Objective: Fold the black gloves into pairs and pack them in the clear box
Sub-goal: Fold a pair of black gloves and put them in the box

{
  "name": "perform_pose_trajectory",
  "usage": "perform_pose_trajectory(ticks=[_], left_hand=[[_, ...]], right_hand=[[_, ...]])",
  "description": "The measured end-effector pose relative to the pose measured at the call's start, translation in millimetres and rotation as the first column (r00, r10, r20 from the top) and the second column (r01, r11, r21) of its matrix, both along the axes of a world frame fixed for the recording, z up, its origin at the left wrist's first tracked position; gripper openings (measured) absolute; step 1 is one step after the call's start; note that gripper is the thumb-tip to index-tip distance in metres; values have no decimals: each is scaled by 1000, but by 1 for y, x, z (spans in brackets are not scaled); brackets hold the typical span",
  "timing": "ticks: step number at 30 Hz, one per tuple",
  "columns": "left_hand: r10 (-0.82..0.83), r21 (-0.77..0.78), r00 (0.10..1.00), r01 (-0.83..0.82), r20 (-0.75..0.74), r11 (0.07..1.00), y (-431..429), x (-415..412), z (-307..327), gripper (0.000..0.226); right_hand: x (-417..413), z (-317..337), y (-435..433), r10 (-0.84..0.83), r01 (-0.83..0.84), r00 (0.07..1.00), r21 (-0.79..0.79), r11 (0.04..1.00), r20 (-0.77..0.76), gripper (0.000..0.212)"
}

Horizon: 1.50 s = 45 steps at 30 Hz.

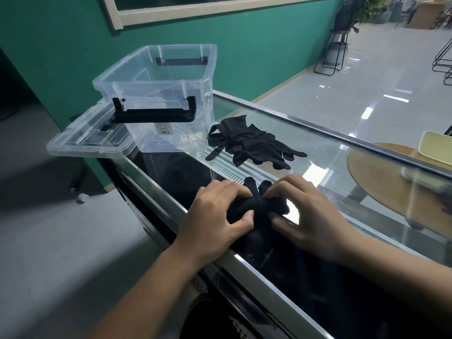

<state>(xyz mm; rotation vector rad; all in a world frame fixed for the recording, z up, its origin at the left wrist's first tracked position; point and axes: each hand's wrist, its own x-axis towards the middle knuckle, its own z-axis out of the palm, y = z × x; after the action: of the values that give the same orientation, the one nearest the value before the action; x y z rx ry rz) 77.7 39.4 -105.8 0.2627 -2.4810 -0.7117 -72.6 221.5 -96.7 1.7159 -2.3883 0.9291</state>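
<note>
A bunched pair of black gloves [260, 204] lies on the glass counter top near its front edge. My left hand [215, 216] grips its left side and my right hand [308, 214] pinches its right side; both hands partly hide it. Behind them a loose pile of black gloves [249, 140] rests on the glass. The clear box [159, 94] with black handles stands open at the counter's far left end, with nothing visible inside.
The box's clear lid [90, 138] lies under and beside the box, overhanging the counter's left end. The glass counter [342, 182] runs to the right, with a round wooden table [381, 182] seen through it. A green wall stands behind.
</note>
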Motion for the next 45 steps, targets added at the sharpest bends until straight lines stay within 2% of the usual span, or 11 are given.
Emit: perform_pose_trajectory(ticks=[3,8,12,16,19,24,28,32,40,45], left_hand=[[26,101,999,-23,-36,995,2,2,3,20],[74,222,997,-69,-14,973,-3,-3,-1,20],[126,87,985,-116,-117,989,-4,-12,-4,10],[86,-40,984,-93,-157,995,-6,-11,-11,8],[65,-164,988,-88,-140,982,-4,-7,-12,20],[33,-332,999,-36,-15,942,-5,-6,-8,42],[-11,-380,999,27,45,924,-7,-9,-5,47],[-63,-364,995,86,74,928,-17,-8,-4,50],[-123,-451,992,114,10,885,-26,-11,2,39],[-147,-540,987,91,-61,837,-56,-19,45,37]], right_hand=[[0,0,1,-10,12,999,-63,998,38,15],[-3,-2,-1,-97,118,980,-118,986,175,20],[-7,-3,-3,-151,173,977,-142,975,151,18],[-10,-7,-2,-152,161,985,-136,977,78,13],[-11,-8,-2,-107,110,994,-131,985,33,13],[-9,-4,0,-41,48,998,-134,990,48,17],[-8,-1,2,11,-3,997,-109,994,71,31],[-11,-7,1,30,-30,1000,-31,999,-5,41],[-8,4,-2,16,-16,1000,-40,999,-13,32],[-12,45,-28,25,-30,999,-161,987,-34,26]])
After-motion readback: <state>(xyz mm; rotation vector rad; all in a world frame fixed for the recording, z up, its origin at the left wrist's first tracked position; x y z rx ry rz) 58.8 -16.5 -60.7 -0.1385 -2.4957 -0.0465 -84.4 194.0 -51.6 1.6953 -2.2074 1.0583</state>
